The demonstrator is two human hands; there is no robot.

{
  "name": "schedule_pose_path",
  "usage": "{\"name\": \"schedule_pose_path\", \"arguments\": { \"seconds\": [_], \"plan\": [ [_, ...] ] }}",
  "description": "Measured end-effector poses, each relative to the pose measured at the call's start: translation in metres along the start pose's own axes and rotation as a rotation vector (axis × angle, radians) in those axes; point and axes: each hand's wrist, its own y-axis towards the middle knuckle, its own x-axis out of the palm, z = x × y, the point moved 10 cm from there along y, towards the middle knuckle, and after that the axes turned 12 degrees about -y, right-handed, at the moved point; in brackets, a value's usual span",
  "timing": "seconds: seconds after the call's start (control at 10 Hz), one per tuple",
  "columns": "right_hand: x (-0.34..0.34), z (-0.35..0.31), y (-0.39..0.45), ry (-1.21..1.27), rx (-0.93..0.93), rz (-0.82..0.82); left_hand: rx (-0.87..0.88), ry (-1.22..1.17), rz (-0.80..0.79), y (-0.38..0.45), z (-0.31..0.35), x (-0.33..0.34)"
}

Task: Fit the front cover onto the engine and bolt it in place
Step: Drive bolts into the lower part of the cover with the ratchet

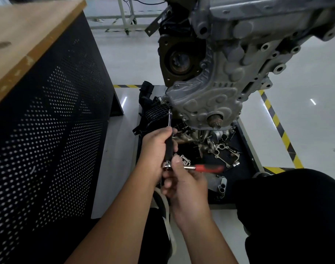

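Note:
The grey cast front cover (220,88) sits against the front of the engine (258,20), with the crankshaft end (215,119) poking through near its bottom. A long extension bar (169,134) with a black grip runs from the cover's lower left corner down to a ratchet (193,167) with a red handle. My left hand (156,149) grips the black part of the bar. My right hand (182,183) holds the ratchet at its head, thumb on top. The bolt at the bar's tip is hidden.
A workbench with a wooden top (29,35) and a black perforated side panel (48,140) stands close on the left. Under the engine a black tray (246,168) holds loose engine parts and gaskets. Yellow-black floor tape (279,128) runs on the right. My dark-trousered knee (286,206) is lower right.

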Motion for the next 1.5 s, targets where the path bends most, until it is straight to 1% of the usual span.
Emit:
{"name": "schedule_pose_path", "arguments": {
  "seconds": [0.1,0.2,0.3,0.4,0.5,0.6,0.7,0.8,0.9,1.0,1.1,1.2,1.3,1.4,1.5],
  "plan": [
    [-0.007,-0.052,-0.011,-0.62,-0.514,0.203,0.051,0.045,0.059,0.0,0.006,-0.003],
    [0.003,-0.01,0.001,0.119,0.019,-0.054,-0.107,-0.14,-0.011,-0.001,-0.007,0.009],
    [0.046,0.014,-0.021,0.994,0.527,-0.282,-0.137,-0.151,-0.065,0.001,-0.01,0.013],
    [0.031,0.011,-0.013,0.482,0.282,-0.144,-0.057,-0.089,-0.017,0.005,0.001,0.003],
    [-0.017,-0.047,-0.012,-0.481,-0.351,0.273,0.029,0.103,0.014,0.008,0.009,-0.003],
    [-0.021,-0.061,-0.012,-0.684,-0.509,0.3,-0.02,0.096,0.026,0.019,0.007,0.006],
    [-0.009,0.001,0.001,0.073,0.11,0.049,-0.116,0.069,0.054,0.045,0.015,0.009],
    [0.027,0.027,-0.01,0.738,0.504,-0.172,-0.152,0.048,0.041,0.066,0.022,0.015],
    [0.027,0.028,-0.006,0.558,0.392,-0.131,-0.182,0.08,0.075,0.074,0.017,0.012],
    [-0.017,0.003,0.005,-0.177,-0.044,0.218,-0.16,0.052,0.08,0.078,0.016,0.007],
    [-0.027,-0.033,-0.002,-0.693,-0.417,0.386,-0.145,0.027,0.08,0.081,0.017,0.009],
    [-0.012,-0.006,0.004,-0.249,-0.147,0.187,-0.173,0.031,0.08,0.081,0.017,0.008],
    [0.034,0.036,-0.003,0.578,0.396,-0.154,-0.212,0.011,0.081,0.085,0.016,0.009],
    [0.048,0.038,-0.009,0.696,0.461,-0.216,-0.174,0.017,0.159,0.087,0.02,0.008],
    [0.012,0.029,0.004,0.147,0.139,0.073,-0.124,-0.002,0.202,0.087,0.02,0.005]
  ]
}}
